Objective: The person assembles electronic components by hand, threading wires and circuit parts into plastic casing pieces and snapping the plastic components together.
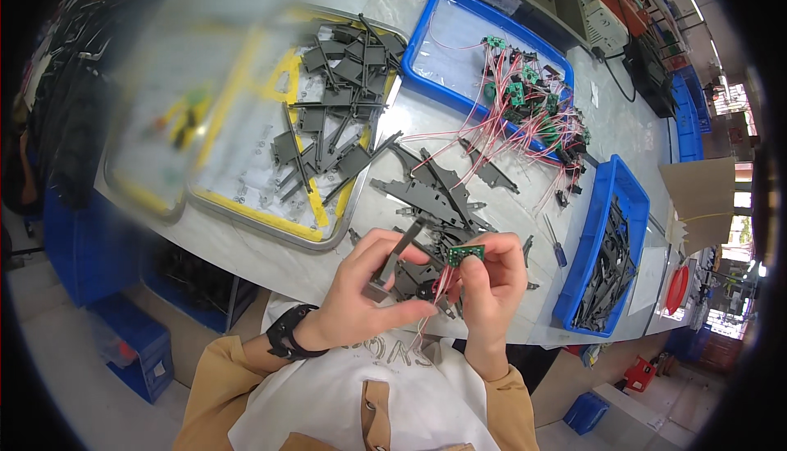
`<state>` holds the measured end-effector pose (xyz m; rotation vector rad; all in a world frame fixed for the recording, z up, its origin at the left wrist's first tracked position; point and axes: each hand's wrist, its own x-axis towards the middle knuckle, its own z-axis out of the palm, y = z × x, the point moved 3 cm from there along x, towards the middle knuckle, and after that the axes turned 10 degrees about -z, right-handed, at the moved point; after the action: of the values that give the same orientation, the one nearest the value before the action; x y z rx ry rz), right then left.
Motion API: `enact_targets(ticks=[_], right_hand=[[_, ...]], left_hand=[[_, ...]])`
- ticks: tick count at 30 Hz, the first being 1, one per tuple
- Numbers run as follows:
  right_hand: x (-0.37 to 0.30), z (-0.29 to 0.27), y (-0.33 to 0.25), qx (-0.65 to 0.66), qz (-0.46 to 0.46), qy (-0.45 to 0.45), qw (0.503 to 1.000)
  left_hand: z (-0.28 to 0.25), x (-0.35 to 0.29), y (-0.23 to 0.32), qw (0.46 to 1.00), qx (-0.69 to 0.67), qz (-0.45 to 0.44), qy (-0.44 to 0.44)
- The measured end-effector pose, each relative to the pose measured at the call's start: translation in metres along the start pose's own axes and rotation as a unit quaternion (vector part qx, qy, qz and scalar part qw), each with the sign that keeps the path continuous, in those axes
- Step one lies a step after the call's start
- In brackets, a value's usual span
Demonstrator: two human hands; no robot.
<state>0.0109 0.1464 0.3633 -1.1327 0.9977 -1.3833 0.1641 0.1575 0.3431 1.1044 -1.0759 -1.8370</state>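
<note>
My left hand [348, 291] is closed around a dark grey plastic part [402, 254] with a long narrow arm, tilted up. Close beside it, my right hand [494, 287] pinches a small green circuit board [464, 252] between thumb and fingers. Red and white wires [443, 284] hang from the board down between my hands. Just beyond them, flat dark grey plastic pieces [422, 197] lie in a loose pile on the table [316, 275], partly hidden by my fingers.
At left, a yellow-taped metal tray [279, 236] holds grey plastic parts. Circuit boards with tangled wires fill and overhang a blue tray [420, 74] at the back. To the right are a screwdriver [560, 252] and a blue bin [574, 291] of dark strips.
</note>
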Motion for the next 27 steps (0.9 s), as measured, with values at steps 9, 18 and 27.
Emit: enact_targets(ticks=[9, 18, 27], right_hand=[[0.003, 0.001, 0.001, -0.049, 0.060, -0.046, 0.996], [0.006, -0.002, 0.008, -0.043, 0.041, -0.043, 0.997], [0.020, 0.000, -0.004, -0.289, -0.046, -0.105, 0.950]], left_hand=[[0.007, 0.008, -0.002, 0.991, 0.089, 0.076, 0.071], [0.009, 0.014, 0.006, 0.981, 0.123, 0.109, 0.100], [0.004, 0.019, -0.005, 0.982, 0.105, 0.106, 0.118]])
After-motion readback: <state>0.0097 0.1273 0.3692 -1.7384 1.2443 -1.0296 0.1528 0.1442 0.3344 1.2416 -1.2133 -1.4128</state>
